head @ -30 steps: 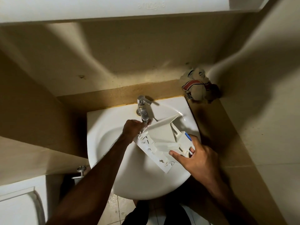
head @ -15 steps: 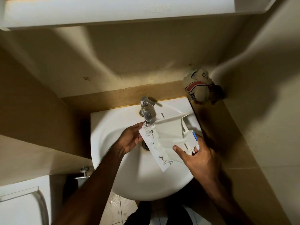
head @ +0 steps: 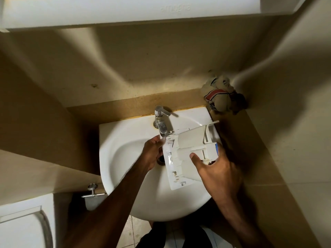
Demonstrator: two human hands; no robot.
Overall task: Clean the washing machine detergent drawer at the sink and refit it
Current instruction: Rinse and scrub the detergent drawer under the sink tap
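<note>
Since the earlier frame the drawer (head: 189, 151) has turned more upright and shifted right, and the left hand (head: 152, 153) has slid to its left edge under the tap (head: 161, 122). That hand's fingers are straight, touching the drawer's edge. The right hand (head: 216, 167) grips the drawer's right end, thumb across the top. The drawer hangs tilted over the sink (head: 125, 158), above the drain. A bundled cloth (head: 222, 99) sits on the worktop (head: 236, 136) in the back corner, well apart
</note>
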